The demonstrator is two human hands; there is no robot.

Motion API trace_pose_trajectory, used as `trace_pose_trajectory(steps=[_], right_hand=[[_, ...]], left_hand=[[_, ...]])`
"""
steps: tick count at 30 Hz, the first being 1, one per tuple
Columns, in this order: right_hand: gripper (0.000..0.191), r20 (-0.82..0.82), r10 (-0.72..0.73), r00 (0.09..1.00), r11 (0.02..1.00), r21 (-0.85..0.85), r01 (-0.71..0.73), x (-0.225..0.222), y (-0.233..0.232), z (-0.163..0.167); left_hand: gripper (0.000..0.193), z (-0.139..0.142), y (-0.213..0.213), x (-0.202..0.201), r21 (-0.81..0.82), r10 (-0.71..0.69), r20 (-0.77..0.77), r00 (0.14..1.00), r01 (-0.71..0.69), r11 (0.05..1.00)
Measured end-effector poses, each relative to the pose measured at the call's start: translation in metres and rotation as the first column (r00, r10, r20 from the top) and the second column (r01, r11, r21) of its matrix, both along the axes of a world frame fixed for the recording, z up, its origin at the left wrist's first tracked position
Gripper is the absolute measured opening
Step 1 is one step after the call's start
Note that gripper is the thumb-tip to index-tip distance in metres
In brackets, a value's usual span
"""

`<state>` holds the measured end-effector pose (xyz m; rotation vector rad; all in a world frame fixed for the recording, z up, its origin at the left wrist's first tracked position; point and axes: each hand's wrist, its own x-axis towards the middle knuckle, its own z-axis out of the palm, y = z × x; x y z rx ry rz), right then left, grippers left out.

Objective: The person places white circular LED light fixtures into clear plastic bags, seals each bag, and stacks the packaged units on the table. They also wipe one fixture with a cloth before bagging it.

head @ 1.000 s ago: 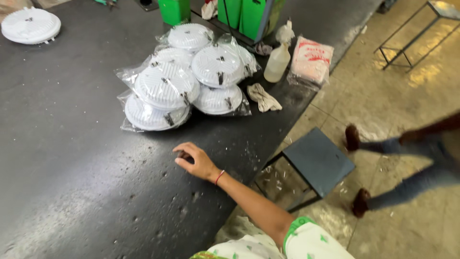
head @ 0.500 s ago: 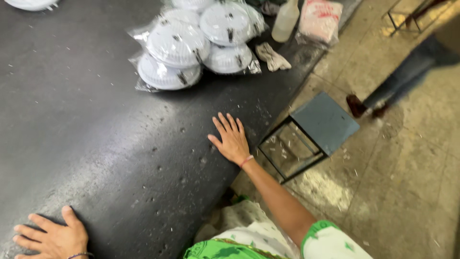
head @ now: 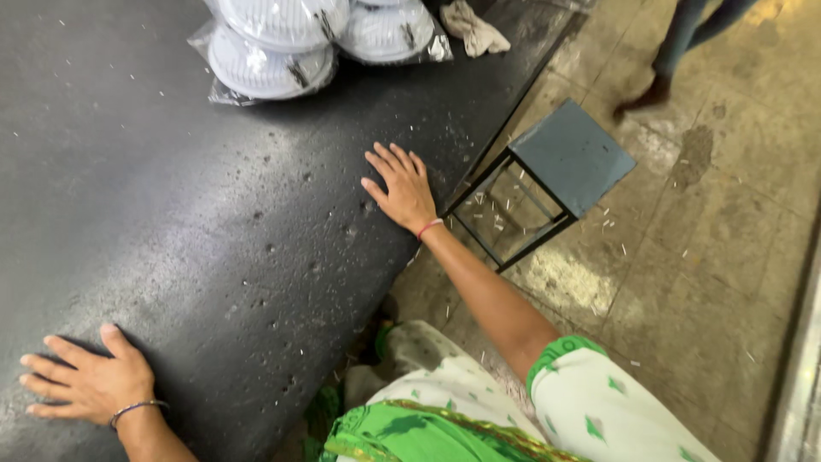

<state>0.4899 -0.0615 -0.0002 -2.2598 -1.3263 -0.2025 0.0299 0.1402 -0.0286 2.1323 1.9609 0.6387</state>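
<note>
- on the dark, pitted tabletop [head: 171, 214] both hands lie palm down and hold nothing.
- right hand [head: 402, 190] rests flat near the tabletop's right edge; its fingers [head: 395, 162] are spread a little and point up and away from the body, and a red thread band circles the wrist.
- left hand [head: 90, 381] rests flat at the near left corner of the view; its fingers [head: 47, 364] are stretched out, slightly apart, pointing left, the thumb raised toward the top; a thin bangle sits on the wrist.
- the two hands lie well apart, with bare tabletop between them.
- far from both hands, at the top of the view, sit white round ribbed discs in clear plastic bags [head: 269, 56]; they lie in a heap, overlapping, partly cut off by the upper edge. the right hand is the nearer one to them but does not touch them.
- just right of the bags a crumpled pale cloth [head: 473, 26] lies on the tabletop.
- beside the tabletop's right edge, close to the right forearm, a small stool [head: 569, 154] with a grey square seat and black metal frame stands on the stained floor [head: 710, 282].
- at the top right the legs of another person [head: 676, 51] stand on the floor.
- the wearer's clothing is white and green.
</note>
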Motion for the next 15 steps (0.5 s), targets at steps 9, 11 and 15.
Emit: trace_pose_trajectory(steps=[9, 11, 15], right_hand=[[0.048, -0.045, -0.004, 0.999, 0.999, 0.051, 0.007, 0.004, 0.002, 0.0], [0.046, -0.04, -0.016, 0.999, 0.998, 0.057, 0.018, 0.005, 0.005, -0.003], [0.044, -0.079, -0.028, 0.996, 0.997, 0.069, 0.034, 0.005, 0.013, -0.008]], left_hand=[[0.077, 0.004, 0.0, -0.002, -0.05, -0.012, -0.066, 0.998, 0.009, 0.999], [0.076, -0.001, 0.005, -0.004, -0.047, -0.016, -0.083, 0.996, 0.012, 0.999], [0.074, -0.005, 0.015, -0.011, 0.014, -0.008, -0.132, 0.991, 0.01, 1.0]])
